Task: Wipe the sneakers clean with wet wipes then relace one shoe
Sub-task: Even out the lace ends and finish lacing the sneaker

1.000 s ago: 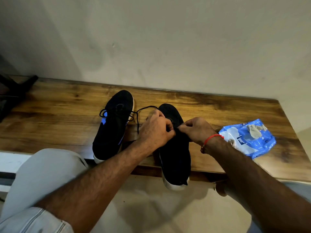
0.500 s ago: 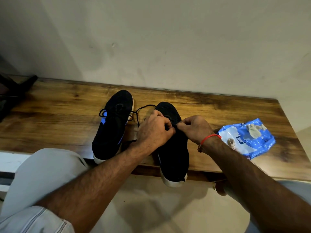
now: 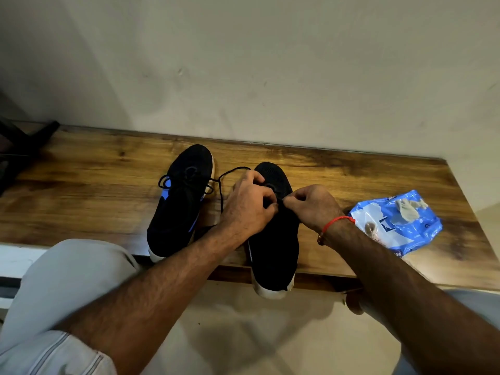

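Head view: the left hand [image 3: 247, 205] and the right hand [image 3: 311, 205] meet over the throat of the right-hand black knit sneaker with a white sole [image 3: 273, 239]. Both have their fingers curled, pinching the thin black shoelace [image 3: 221, 190] where their fingertips come together. From the left hand, a loop of this lace runs up and leftward to the second black sneaker with blue side panels [image 3: 180, 209], which lies just beside the first, toe toward the wall. The heel of the held sneaker overhangs the near edge of the brown wood-grain tabletop [image 3: 81, 190]. A red thread bracelet [image 3: 338, 220] circles the right wrist. To the right of that wrist lies a crumpled blue-and-white plastic wet-wipe pack [image 3: 397, 226], with a used greyish wipe [image 3: 408, 208] resting on top of it. A light grey trouser knee [image 3: 67, 272] fills the lower left.
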The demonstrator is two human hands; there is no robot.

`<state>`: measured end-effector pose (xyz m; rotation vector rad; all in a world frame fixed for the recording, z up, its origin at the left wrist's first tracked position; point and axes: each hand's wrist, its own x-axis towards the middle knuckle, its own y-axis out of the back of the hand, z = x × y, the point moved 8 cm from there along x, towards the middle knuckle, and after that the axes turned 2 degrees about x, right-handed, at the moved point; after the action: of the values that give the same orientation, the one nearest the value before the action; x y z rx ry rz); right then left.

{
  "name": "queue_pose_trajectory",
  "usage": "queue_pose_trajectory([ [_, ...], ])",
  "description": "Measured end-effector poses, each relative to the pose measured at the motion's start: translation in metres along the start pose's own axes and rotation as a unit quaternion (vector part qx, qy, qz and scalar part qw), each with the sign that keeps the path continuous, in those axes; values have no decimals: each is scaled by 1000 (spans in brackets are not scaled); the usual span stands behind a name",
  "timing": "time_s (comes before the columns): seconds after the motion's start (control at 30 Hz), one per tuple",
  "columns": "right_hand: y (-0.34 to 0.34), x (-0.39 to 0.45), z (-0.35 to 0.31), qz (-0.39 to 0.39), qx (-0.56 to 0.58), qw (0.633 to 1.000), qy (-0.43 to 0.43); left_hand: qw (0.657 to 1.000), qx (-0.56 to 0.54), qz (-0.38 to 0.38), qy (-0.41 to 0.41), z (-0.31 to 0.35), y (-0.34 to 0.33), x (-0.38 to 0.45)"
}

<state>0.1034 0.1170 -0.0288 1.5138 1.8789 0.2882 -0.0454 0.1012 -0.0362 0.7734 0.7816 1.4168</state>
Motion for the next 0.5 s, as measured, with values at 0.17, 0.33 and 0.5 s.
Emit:
queue_pose_trajectory([
  [0.17, 1, 1, -1, 11, -12, 1000, 3, 999, -31, -6, 19, -3, -2, 0],
  [0.33, -1, 2, 2, -8, -4, 1000, -5, 999, -23, -18, 28, -5, -2, 1],
  [0.5, -9, 3, 4, -63, -12, 998, -11, 999, -18, -19, 36, -6, -3, 1],
])
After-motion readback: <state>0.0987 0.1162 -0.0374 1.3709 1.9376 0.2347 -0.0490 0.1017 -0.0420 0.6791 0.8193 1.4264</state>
